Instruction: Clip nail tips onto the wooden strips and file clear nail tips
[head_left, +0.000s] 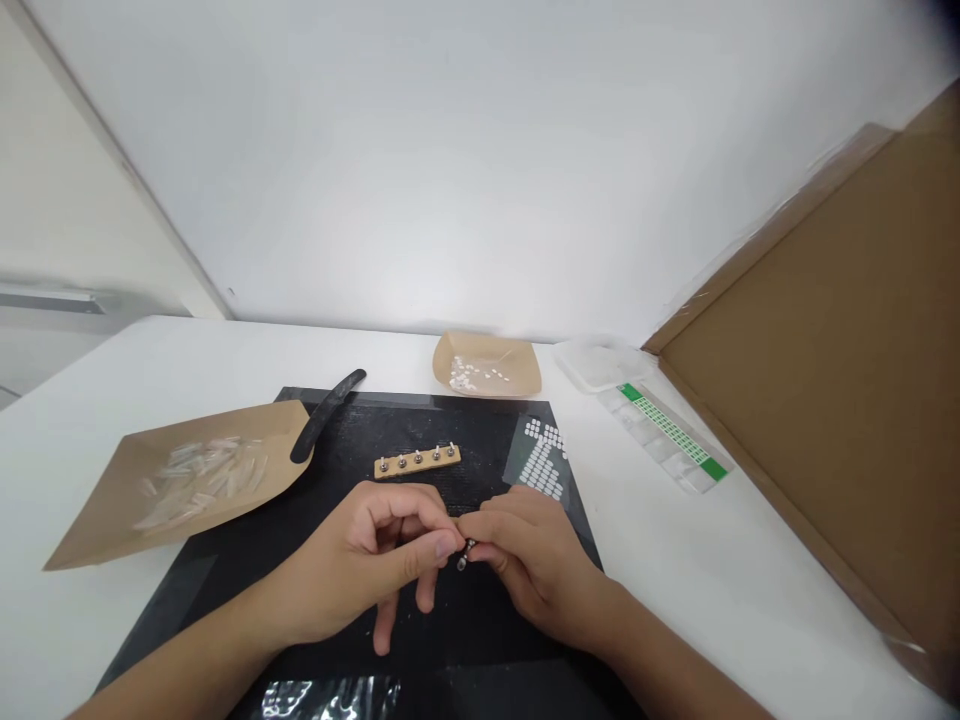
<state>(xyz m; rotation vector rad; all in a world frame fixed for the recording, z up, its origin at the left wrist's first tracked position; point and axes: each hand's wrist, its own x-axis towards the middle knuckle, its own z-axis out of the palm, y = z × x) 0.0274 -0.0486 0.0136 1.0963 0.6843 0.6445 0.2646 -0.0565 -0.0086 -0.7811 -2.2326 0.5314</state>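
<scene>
My left hand [397, 555] is closed in a thumb-and-forefinger pinch, its other fingers hanging loose below. The pinch meets the fingertips of my right hand [529, 560] above the black mat. Whatever lies between the left fingertips is too small to make out. My right hand is closed on a small shiny metal piece [462, 562], partly hidden by the fingers; its kind is unclear. Just beyond both hands lies a light wooden strip [417, 462] with several metal studs, each topped by a small white bit. A sheet of white adhesive tabs [543, 460] is beyond my right hand.
At left, a brown paper tray [120, 490] holds clear false nail tips [214, 470]. A black curved nail file [328, 415] leans on its edge. Behind the black mat [315, 660] stands a smaller tray [529, 370] with white bits. A green-labelled packet [671, 435] and cardboard box [825, 360] are right.
</scene>
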